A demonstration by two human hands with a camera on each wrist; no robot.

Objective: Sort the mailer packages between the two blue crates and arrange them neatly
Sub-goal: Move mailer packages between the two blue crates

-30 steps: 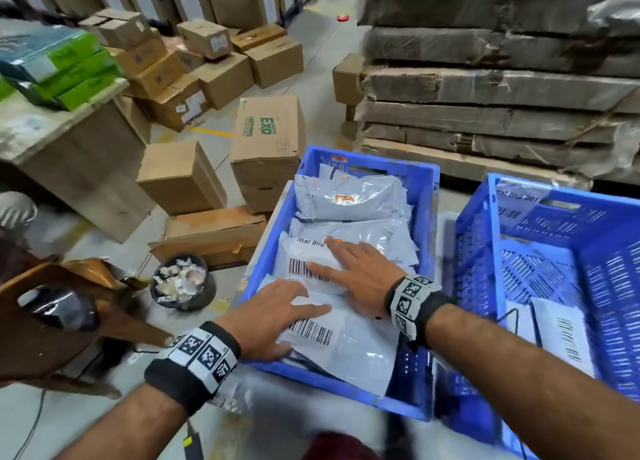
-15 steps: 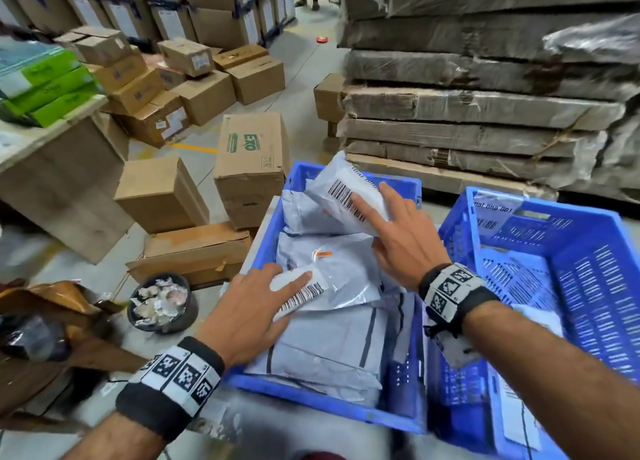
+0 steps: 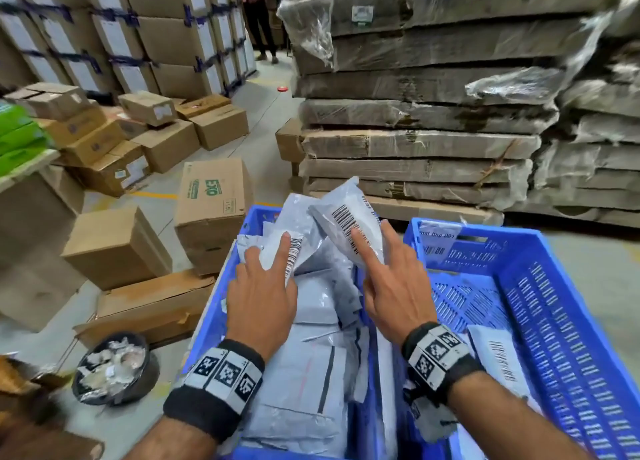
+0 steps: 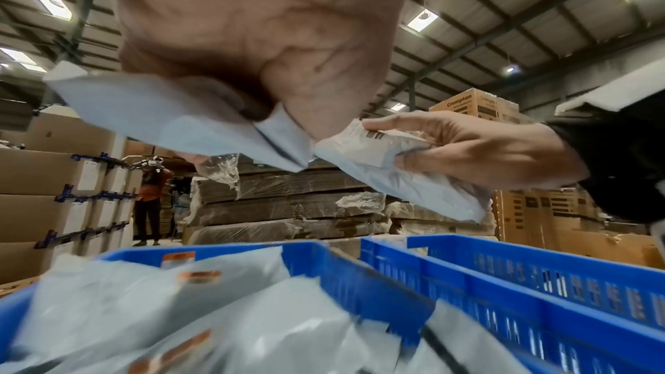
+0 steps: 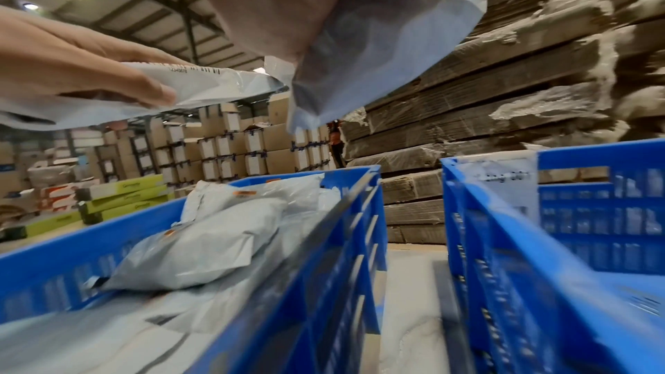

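Observation:
Two blue crates stand side by side. The left crate (image 3: 258, 215) is heaped with grey mailer packages (image 3: 311, 373). The right crate (image 3: 554, 321) holds a white mailer (image 3: 498, 359) and little else. My left hand (image 3: 270, 251) pinches a grey barcoded mailer (image 3: 294, 255), lifted above the left crate. My right hand (image 3: 370, 237) grips another barcoded mailer (image 3: 346, 217), held tilted over the gap between the crates. In the left wrist view my left hand (image 4: 252, 124) holds its mailer (image 4: 161, 115). In the right wrist view my right hand (image 5: 298, 47) holds its mailer (image 5: 378, 39).
Wrapped stacks of flattened cardboard (image 3: 433, 113) rise just behind the crates. Cardboard boxes (image 3: 211, 203) crowd the floor at left, with a dark bowl of scraps (image 3: 114, 369) near the left crate. A person (image 3: 258, 16) stands far back in the aisle.
Both hands have risen from the left crate, each with a mailer. The left hand's mailer came up off the pile, and the right hand's mailer shifted slightly towards the right crate.

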